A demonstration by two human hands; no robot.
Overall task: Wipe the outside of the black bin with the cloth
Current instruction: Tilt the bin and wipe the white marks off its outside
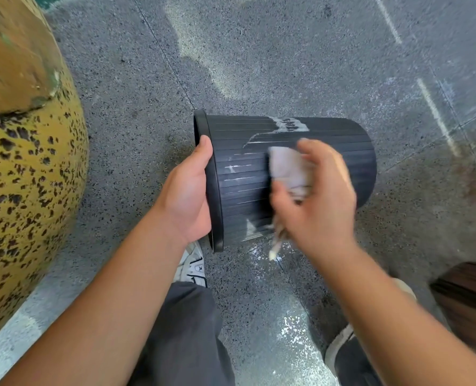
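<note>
left grip (188,190) clamps the black bin (328,151) rim; right grip (318,201) presses the clutched cloth (288,169) against its side.

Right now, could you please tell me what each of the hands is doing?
Left hand: closed on the black bin at its rim.
Right hand: closed on the cloth.

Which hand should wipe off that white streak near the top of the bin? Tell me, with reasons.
Right. The right hand already holds the cloth against the black bin, just below the white streak. The left hand grips the rim, steadying the bin.
</note>
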